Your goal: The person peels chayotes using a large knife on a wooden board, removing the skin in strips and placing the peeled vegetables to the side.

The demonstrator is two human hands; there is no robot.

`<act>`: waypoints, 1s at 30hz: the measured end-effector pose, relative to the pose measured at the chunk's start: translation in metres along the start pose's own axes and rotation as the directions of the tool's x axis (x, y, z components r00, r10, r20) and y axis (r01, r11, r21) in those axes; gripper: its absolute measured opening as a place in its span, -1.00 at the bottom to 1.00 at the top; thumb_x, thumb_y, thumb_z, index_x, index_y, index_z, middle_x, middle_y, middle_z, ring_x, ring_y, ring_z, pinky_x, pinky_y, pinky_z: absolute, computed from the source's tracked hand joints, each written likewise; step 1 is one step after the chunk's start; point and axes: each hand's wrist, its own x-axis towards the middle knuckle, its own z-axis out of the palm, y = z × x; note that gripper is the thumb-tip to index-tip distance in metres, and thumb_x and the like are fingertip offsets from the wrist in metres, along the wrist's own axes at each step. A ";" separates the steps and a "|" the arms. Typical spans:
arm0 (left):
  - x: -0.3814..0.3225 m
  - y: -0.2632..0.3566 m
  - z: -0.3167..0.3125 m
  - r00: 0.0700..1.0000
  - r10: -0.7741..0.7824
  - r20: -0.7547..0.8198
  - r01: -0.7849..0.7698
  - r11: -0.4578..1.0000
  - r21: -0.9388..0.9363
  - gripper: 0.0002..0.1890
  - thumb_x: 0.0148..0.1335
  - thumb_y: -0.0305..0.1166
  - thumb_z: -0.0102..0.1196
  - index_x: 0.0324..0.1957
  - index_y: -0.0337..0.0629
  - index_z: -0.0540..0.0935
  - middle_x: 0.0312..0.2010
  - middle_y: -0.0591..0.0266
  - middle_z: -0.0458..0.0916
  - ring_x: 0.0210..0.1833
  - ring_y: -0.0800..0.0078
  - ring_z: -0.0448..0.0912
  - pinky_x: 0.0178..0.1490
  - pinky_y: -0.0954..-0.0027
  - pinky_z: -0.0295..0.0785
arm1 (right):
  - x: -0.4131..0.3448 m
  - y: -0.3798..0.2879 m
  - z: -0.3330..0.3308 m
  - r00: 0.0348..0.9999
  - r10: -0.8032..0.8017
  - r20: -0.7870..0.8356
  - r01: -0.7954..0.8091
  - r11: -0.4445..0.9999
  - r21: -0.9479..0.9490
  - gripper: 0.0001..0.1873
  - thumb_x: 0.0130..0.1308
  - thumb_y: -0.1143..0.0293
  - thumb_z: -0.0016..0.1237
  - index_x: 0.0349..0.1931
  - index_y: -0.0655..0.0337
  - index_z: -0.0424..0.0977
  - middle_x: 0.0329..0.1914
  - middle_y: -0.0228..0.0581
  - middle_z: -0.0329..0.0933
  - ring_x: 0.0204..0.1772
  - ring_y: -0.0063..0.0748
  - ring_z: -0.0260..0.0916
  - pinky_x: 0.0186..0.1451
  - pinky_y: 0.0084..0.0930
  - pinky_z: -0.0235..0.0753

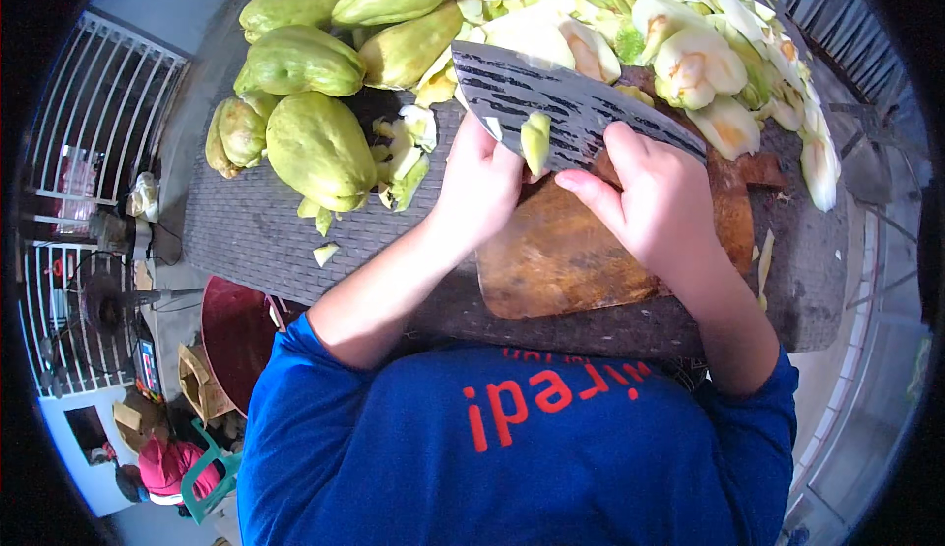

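Observation:
A wide knife blade [576,106] with dark streaks spans the space between my hands, over a wooden cutting board [590,250]. My right hand [650,191] is at the blade's right part, thumb and index finger near its lower edge; the handle is hidden. Partly behind the blade's left end, my left hand [483,177] is curled, and what its fingers hold cannot be seen. A small green piece [536,143] lies against the blade. Whole chayotes [321,149] sit to the left. Cut pale chayote pieces [698,66] and peelings are heaped beyond the blade and to the right.
The dark woven tabletop [244,214] carries scattered scraps, including trimmings [406,158] beside the chayotes. A dark red round surface [232,332] stands at lower left, near a paper bag [203,383], a green plastic chair [207,472] and a fan [107,310].

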 end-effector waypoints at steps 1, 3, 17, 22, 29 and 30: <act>0.002 -0.002 0.000 1.000 0.013 -0.003 -0.013 1.000 -0.005 -0.71 0.35 -0.32 -0.01 0.01 -0.27 0.41 -0.17 0.25 0.56 -0.17 0.55 0.52 -0.15 0.48 0.47 | 0.000 0.001 0.000 1.000 0.009 0.009 -0.009 1.000 0.003 -0.51 0.10 -0.03 0.13 -0.54 0.22 0.27 -0.73 -0.16 0.36 -0.64 -0.10 0.40 -0.57 -0.27 0.38; 0.007 -0.005 -0.002 1.000 0.015 0.025 -0.013 0.998 -0.068 -0.70 0.31 -0.34 0.03 0.01 -0.29 0.43 -0.15 0.22 0.57 -0.13 0.50 0.53 -0.09 0.44 0.47 | 0.000 0.002 -0.001 1.000 0.002 0.017 -0.002 1.000 0.005 -0.52 0.10 -0.02 0.13 -0.54 0.22 0.27 -0.74 -0.16 0.36 -0.64 -0.11 0.40 -0.57 -0.28 0.39; -0.004 -0.003 0.004 0.942 0.298 0.151 -0.329 0.907 0.261 -0.77 0.32 -0.39 -0.11 -0.09 -0.29 0.52 -0.22 0.18 0.59 -0.16 0.43 0.54 -0.12 0.35 0.49 | -0.001 -0.010 0.000 0.999 -0.047 -0.010 0.047 0.997 0.064 -0.49 0.04 -0.06 0.15 -0.49 0.22 0.29 -0.71 -0.18 0.37 -0.62 -0.10 0.40 -0.53 -0.29 0.40; -0.011 -0.014 0.013 0.950 0.280 0.139 -0.298 0.945 0.133 -0.73 0.21 -0.56 -0.04 -0.03 -0.30 0.47 -0.15 0.15 0.55 -0.09 0.36 0.53 0.01 0.32 0.46 | -0.001 -0.013 0.005 0.998 -0.048 -0.042 0.049 0.998 0.041 -0.48 0.00 -0.09 0.16 -0.49 0.21 0.29 -0.70 -0.19 0.34 -0.62 -0.11 0.37 -0.53 -0.27 0.36; -0.004 0.008 0.013 0.964 0.213 0.157 -0.205 0.977 -0.067 -0.84 0.30 -0.46 -0.14 -0.13 -0.27 0.45 -0.40 0.19 0.56 -0.42 0.54 0.50 -0.40 0.51 0.41 | 0.003 -0.003 -0.010 0.993 0.109 -0.052 -0.109 0.994 0.003 -0.50 0.04 -0.04 0.17 -0.46 0.24 0.33 -0.65 -0.10 0.31 -0.52 -0.01 0.33 -0.48 -0.23 0.28; -0.003 0.013 0.014 0.971 0.168 0.170 -0.127 0.966 -0.227 -0.83 0.33 -0.42 -0.14 -0.12 -0.27 0.43 -0.46 0.21 0.55 -0.50 0.63 0.47 -0.50 0.59 0.37 | 0.005 0.005 -0.009 0.977 0.204 -0.064 -0.205 0.978 -0.021 -0.51 0.08 -0.04 0.14 -0.46 0.26 0.34 -0.64 -0.09 0.31 -0.52 -0.02 0.34 -0.47 -0.24 0.29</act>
